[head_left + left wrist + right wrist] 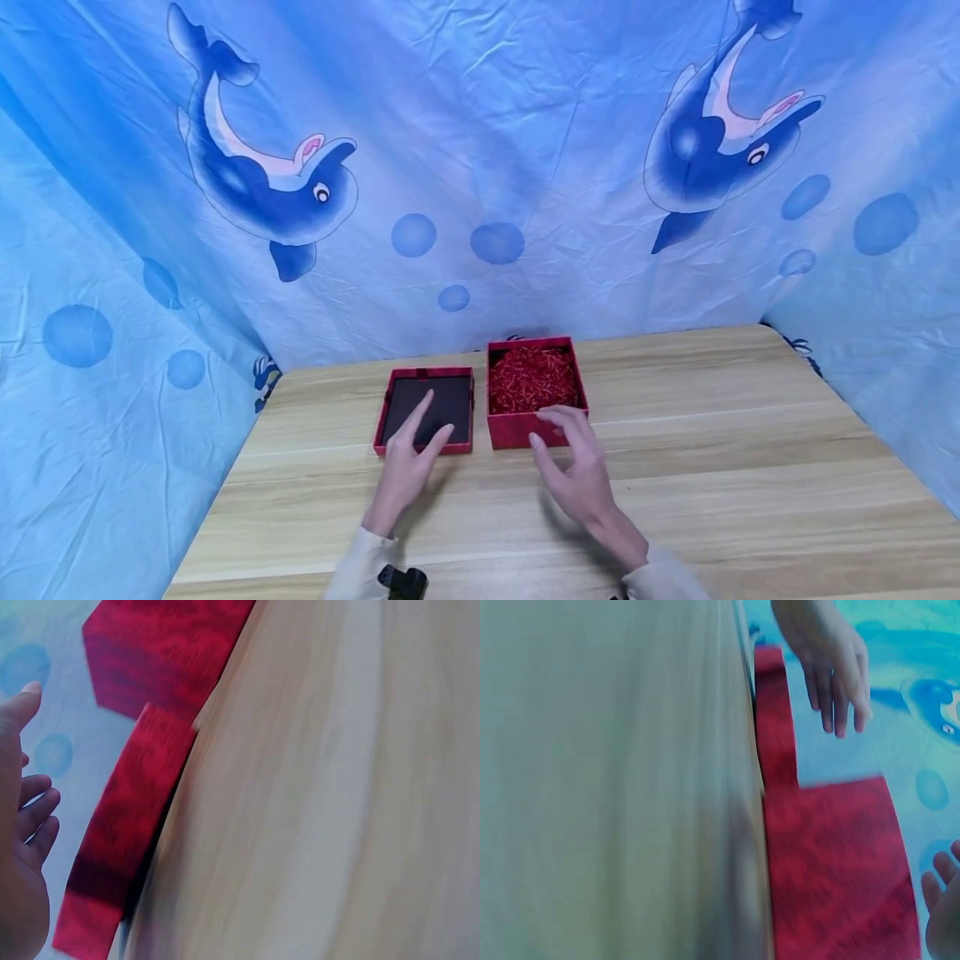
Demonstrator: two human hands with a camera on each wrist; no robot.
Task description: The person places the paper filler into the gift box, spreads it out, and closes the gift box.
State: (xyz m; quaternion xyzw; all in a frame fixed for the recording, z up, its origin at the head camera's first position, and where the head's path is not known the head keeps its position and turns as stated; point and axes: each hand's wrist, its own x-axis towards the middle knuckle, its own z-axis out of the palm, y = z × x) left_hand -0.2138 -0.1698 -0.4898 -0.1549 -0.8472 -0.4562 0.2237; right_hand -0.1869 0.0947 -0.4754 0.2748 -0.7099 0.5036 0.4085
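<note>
A square red box (517, 432) stands on the table, filled with red shredded paper (532, 379). To its left lies a shallow red lid (450, 400), its black inside facing up. My left hand (405, 475) hovers over the lid's near edge, thumb and forefinger spread, holding nothing. At the box's near side is my right hand (583, 479), fingers loosely bent and empty; contact with the box cannot be told. In the left wrist view, a gap shows between the left hand (22, 892) and the lid's side (124, 825). The right wrist view shows both hands above the red pieces.
The light wood table (712, 433) reaches out to both sides and toward me. Behind it hangs a blue cloth (570, 275) printed with dolphins and bubbles, close to the back of the box and lid. A black device (405, 581) sits at my left wrist.
</note>
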